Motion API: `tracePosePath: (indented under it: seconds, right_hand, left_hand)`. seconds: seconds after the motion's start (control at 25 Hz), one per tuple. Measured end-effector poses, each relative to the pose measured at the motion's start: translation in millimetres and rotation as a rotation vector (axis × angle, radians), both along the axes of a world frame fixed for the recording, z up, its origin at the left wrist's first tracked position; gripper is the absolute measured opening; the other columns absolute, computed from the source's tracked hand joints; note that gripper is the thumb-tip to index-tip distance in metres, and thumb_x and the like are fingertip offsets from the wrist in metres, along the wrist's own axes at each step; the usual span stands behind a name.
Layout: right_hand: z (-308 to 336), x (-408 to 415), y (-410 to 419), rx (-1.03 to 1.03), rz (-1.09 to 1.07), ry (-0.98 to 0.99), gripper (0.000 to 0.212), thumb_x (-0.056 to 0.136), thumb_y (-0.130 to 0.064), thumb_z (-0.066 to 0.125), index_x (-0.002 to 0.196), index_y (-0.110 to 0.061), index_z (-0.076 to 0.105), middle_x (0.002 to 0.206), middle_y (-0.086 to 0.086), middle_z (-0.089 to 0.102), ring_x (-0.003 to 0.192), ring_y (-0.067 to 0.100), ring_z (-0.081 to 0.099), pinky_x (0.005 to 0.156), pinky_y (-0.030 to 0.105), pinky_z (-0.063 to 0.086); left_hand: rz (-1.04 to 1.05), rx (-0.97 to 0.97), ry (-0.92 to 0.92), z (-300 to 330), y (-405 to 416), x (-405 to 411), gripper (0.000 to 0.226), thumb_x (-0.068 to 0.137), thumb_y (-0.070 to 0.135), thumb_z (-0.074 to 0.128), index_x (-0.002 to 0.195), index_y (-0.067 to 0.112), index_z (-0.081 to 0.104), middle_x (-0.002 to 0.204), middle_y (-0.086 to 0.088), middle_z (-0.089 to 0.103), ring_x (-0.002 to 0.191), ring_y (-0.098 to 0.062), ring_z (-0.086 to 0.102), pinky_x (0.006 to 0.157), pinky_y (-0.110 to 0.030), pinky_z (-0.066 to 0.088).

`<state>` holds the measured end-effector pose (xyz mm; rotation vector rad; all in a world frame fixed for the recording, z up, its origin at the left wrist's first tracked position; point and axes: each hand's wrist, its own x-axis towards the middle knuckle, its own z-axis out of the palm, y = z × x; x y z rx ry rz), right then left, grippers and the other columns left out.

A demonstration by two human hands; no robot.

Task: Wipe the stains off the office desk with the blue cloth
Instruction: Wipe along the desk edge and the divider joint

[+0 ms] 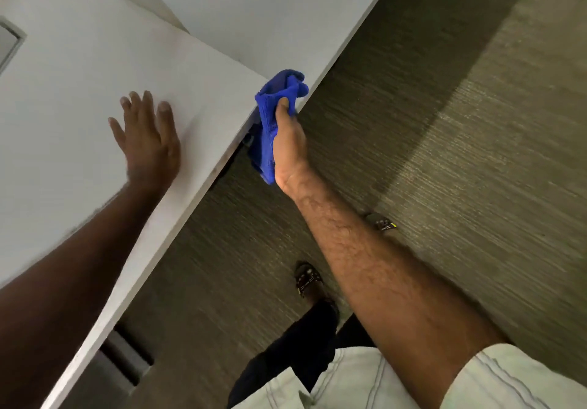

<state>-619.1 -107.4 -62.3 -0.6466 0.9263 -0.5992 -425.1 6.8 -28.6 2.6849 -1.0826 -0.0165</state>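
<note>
The white office desk (pixel 73 68) fills the upper left, its front edge running diagonally from the lower left up to the right. My right hand (pixel 290 144) grips the bunched blue cloth (pixel 273 113) against the desk's corner, where a second white desk (pixel 254 5) adjoins; part of the cloth hangs below the edge. My left hand (pixel 147 141) lies flat on the desktop, palm down with fingers spread, about a hand's width left of the cloth. No stains are distinct on the surface.
Grey-brown carpet (pixel 444 154) covers the floor to the right. My foot in a sandal (pixel 308 281) stands below the desk edge, and a second foot (pixel 381 221) shows behind my right forearm. A dark drawer unit (pixel 124 357) sits under the desk at lower left.
</note>
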Motion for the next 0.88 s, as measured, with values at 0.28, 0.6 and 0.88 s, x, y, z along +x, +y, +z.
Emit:
tracePosePath:
  seconds: [0.28,0.6,0.88]
  right_hand:
    - [1.9,17.7,106.6,-0.395,0.005,0.111,0.057,0.115,-0.029,0.039,0.168,-0.021,0.021,0.174,0.01,0.028,0.157,0.022,0.037,0.128,0.039,0.036]
    - [1.3,34.7,170.4,-0.505,0.033,0.262,0.055,0.113,-0.029,0.042,0.16,0.0,0.038,0.166,0.023,0.04,0.159,0.036,0.034,0.129,0.056,0.027]
    - [22.2,65.3,-22.9,-0.737,-0.098,0.553,0.058,0.115,-0.029,0.037,0.161,0.006,0.032,0.178,0.02,0.009,0.165,0.038,-0.001,0.135,0.052,0.006]
  left_hand:
    - [-0.12,0.024,0.065,-13.7,47.3,-0.3,0.073,0.108,0.063,0.016,0.164,0.018,0.025,0.175,-0.011,0.017,0.164,-0.023,0.005,0.129,-0.047,0.0]
    - [-0.12,-0.021,0.094,-16.7,50.6,0.3,0.068,0.109,0.06,0.019,0.163,0.02,0.029,0.175,-0.009,0.019,0.163,-0.02,0.008,0.13,-0.044,0.003]
    - [-0.153,0.02,0.103,-8.9,48.9,-5.2,0.07,0.108,0.064,0.017,0.166,0.025,0.018,0.177,-0.005,0.011,0.164,-0.015,0.001,0.131,-0.043,-0.001]
